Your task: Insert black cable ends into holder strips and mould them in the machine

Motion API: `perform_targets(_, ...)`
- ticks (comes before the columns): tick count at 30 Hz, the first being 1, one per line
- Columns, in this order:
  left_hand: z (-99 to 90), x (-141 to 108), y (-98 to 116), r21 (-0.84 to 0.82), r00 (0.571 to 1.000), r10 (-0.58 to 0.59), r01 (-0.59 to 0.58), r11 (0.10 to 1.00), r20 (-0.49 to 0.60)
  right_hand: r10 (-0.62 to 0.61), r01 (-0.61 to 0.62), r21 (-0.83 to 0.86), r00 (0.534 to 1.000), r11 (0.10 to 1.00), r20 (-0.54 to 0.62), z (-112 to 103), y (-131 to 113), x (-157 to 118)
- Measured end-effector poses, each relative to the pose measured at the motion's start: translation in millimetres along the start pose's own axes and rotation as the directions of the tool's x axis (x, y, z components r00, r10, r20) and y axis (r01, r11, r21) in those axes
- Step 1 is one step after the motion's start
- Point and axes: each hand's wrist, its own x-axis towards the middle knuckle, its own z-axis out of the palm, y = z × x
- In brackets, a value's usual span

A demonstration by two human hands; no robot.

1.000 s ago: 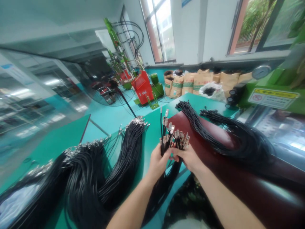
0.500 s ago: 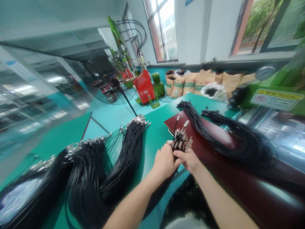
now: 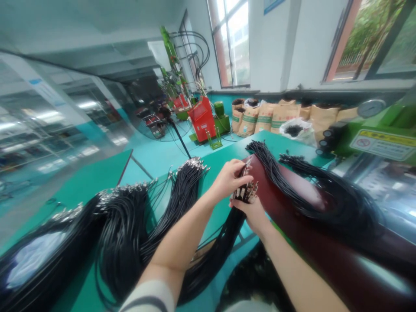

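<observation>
A bundle of black cables [image 3: 224, 242] with metal terminals at its end hangs from my hands over the table edge. My right hand [image 3: 251, 210] is wrapped round it just below the terminals [image 3: 247, 193]. Higher up, my left hand [image 3: 231, 177] curls over the top of the bundle, its fingers closed round some cable ends that stick up. Its thumb lies across the terminals. The fingers hide part of these ends. Left of my arms, more black cable bundles [image 3: 121, 234] lie with their metal ends on the green table [image 3: 214, 173].
A dark red board [image 3: 276, 208] at right carries further black cable bundles [image 3: 341, 208]. Green machinery with a gauge [image 3: 371, 108] stands at far right. Beyond the table are a fan [image 3: 165, 115], a red machine [image 3: 202, 120] and paper sacks [image 3: 248, 121] along the wall.
My left hand has moved up from beside the right hand to the cable ends that stick up. My right hand still grips the bundle. The view has shifted slightly.
</observation>
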Motion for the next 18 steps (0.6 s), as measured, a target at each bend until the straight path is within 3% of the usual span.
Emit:
perform_targets(3, 11.1, 0, -4, -0.32, 0.996, -0.037, 0.007, 0.948, -0.087, 0.003, -0.004, 0.032, 1.0, 0.999, 0.027, -2, -5, 0)
perform_targets(8, 11.0, -17, -18, -0.681, 0.93, -0.3, 0.078, 0.728, -0.214, 0.052, -0.051, 0.067, 0.999, 0.996, -0.01, -2, -6, 1)
perform_targets(14, -2.1, -28, -34, -0.906, 0.854, -0.516, 0.168, 0.389, -0.064, 0.069, -0.063, 0.135, 0.997, 0.989, -0.037, -3, -4, 5)
perform_targets(16, -4.0, -32, -38, -0.903, 0.844, -0.528, 0.154, 0.401, -0.09, 0.071, -0.063, 0.168, 0.996, 0.984, -0.044, -3, -5, 6)
perform_targets(18, -3.6, -33, -39, -0.843, 0.842, -0.498, 0.104, 0.528, -0.208, 0.099, -0.095, 0.159, 0.995, 0.983, -0.013, -3, -6, 6)
